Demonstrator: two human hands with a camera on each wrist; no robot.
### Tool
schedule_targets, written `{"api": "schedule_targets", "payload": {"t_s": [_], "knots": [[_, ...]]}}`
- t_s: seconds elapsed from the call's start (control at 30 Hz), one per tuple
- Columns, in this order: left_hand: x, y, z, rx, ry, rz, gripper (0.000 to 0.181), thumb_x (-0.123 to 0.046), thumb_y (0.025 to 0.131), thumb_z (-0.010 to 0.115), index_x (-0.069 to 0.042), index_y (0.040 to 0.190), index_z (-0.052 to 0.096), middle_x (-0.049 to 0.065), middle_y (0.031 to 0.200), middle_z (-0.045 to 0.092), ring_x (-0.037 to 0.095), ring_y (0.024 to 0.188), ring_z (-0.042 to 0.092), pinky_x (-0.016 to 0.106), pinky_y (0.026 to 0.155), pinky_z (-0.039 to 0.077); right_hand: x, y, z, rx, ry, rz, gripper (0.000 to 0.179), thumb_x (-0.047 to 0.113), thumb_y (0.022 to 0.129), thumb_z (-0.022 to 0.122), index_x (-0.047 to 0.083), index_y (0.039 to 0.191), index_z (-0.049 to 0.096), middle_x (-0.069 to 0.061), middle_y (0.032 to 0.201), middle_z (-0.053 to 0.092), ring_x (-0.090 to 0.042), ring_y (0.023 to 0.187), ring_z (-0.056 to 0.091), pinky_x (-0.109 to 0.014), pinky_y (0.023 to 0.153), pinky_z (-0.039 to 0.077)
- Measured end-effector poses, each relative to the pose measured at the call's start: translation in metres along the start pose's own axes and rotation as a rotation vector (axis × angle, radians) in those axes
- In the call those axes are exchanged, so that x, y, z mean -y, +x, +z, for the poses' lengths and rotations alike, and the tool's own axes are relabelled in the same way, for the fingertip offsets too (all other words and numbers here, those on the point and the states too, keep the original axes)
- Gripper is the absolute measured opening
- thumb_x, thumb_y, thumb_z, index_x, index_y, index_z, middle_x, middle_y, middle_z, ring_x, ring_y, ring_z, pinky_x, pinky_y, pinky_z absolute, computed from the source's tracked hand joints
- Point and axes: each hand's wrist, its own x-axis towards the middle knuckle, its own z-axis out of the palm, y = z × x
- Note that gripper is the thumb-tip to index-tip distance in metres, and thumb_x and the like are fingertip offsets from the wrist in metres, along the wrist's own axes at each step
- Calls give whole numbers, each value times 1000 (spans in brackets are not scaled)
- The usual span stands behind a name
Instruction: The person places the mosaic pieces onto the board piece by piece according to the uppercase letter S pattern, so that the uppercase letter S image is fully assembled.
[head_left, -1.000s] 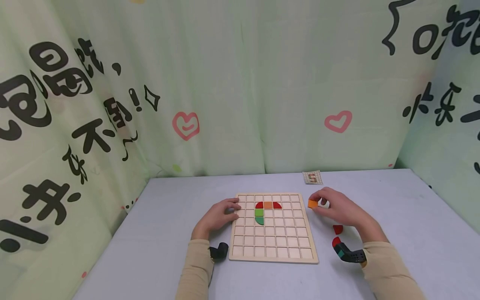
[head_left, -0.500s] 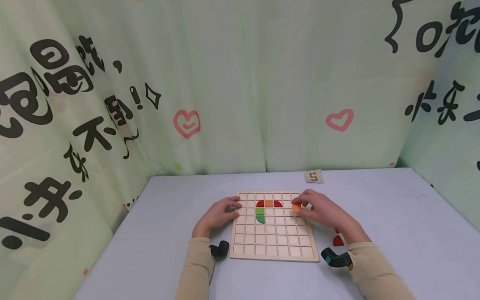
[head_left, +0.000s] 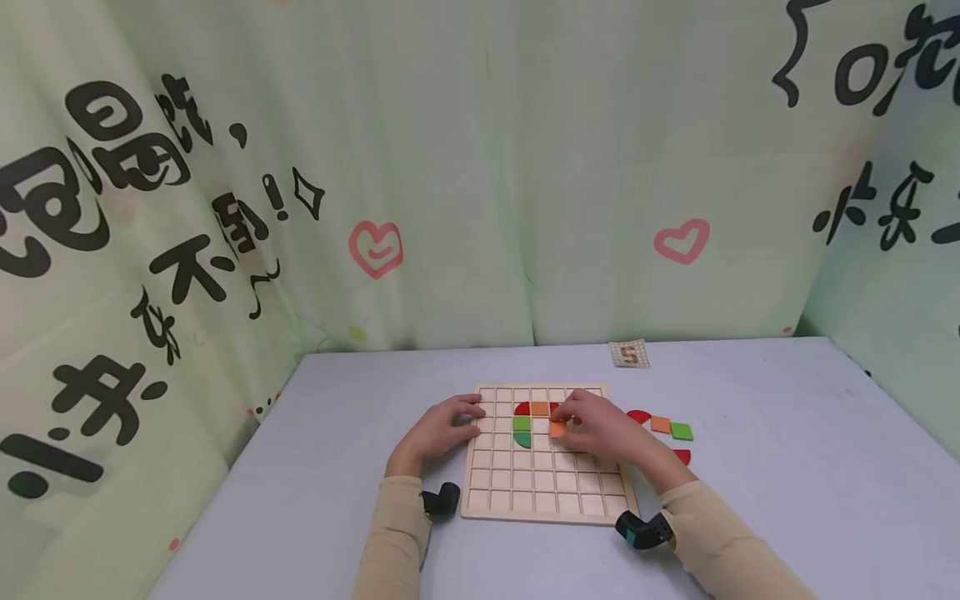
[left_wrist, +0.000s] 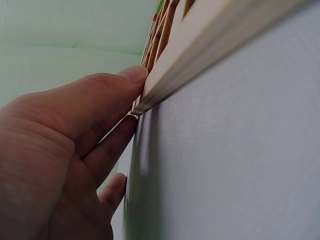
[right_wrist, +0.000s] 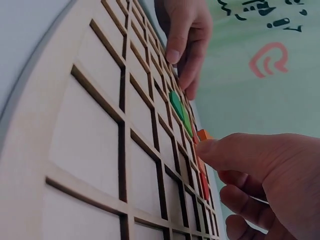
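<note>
My right hand (head_left: 600,427) pinches an orange square tile (head_left: 557,429) between thumb and fingers, low over the wooden grid board (head_left: 551,504). Just behind that tile, in the board's cells, lie a red rounded tile (head_left: 522,408), an orange square (head_left: 539,408) and another red piece partly covered by my fingers. A light green square (head_left: 522,423) and a dark green rounded tile (head_left: 522,439) run down from the row's left end. At the board's left edge rests my left hand (head_left: 442,433); its thumb (left_wrist: 134,75) touches the rim in the left wrist view.
Right of the board, partly behind my forearm, lie loose tiles: a red one (head_left: 639,415), an orange square (head_left: 660,425), a green square (head_left: 681,431) and a red rounded piece (head_left: 682,456). A small patterned card (head_left: 628,354) lies near the table's back edge, before a printed curtain (head_left: 450,167).
My right hand has carried the orange tile leftward from beside the board to below the red tile at the row's right end. The loose tiles have come into view. My left hand stays put.
</note>
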Motion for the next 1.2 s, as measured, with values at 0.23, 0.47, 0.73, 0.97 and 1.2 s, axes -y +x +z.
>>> {"api": "schedule_targets", "payload": {"t_s": [0.23,0.47,0.73,0.97,1.2], "knots": [[0,-1,5,7,-15,-12,26,-14,92,68,-9,117,69,2,147,49,27,141,35,46,115,30,9,4,10,46,-79,-30,19,16,86,74,11,103,71,4,94,58,-13,83,51,-32,75,49],[-1,-2,5,4,-10,-2,26,-14,92,68,-8,117,69,3,146,49,28,141,36,47,115,31,11,6,14,55,-88,-29,17,15,85,73,12,102,70,4,96,59,-14,86,53,-36,81,50],[-2,-2,2,-5,-6,-12,26,-14,92,68,-8,117,69,3,147,49,28,141,36,47,115,30,14,9,14,60,-81,-17,17,16,85,74,12,101,70,4,95,59,-15,89,54,-37,83,51],[-2,-1,1,-5,2,-15,27,-14,91,68,-8,118,69,3,147,49,28,141,36,47,115,31,15,10,14,68,-70,4,15,15,86,74,13,100,72,4,94,60,-15,89,55,-37,82,51],[-1,-1,0,-5,10,-3,27,-14,92,67,-8,118,69,3,147,48,28,141,36,46,115,31,16,13,15,55,-67,-14,12,14,86,74,11,98,72,4,92,61,-16,87,55,-37,81,50]]}}
